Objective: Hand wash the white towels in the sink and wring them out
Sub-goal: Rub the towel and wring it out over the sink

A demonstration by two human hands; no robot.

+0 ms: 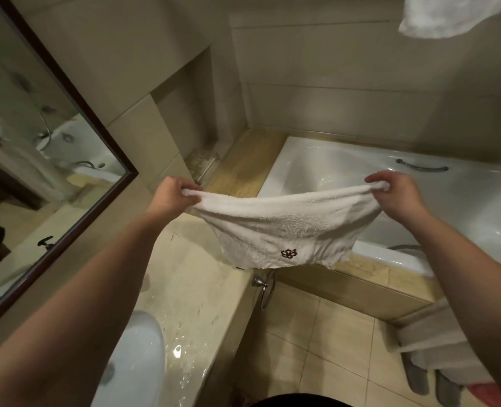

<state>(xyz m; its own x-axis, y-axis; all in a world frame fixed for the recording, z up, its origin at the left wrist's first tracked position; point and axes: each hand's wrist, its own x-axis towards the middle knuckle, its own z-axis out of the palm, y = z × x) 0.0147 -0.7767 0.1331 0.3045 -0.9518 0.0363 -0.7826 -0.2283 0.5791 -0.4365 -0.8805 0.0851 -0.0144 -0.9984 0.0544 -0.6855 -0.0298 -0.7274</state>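
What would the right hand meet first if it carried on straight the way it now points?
Probably the bathtub: the right hand, gripping the white towel at one corner, points forward over its basin. Depth from this single view is unclear.

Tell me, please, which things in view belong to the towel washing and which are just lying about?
Part of the job:
- white towel, stretched between left hand and right hand
- sink
- wet counter

Just lying about:
- bathtub
- mirror
- towel ring
- slippers
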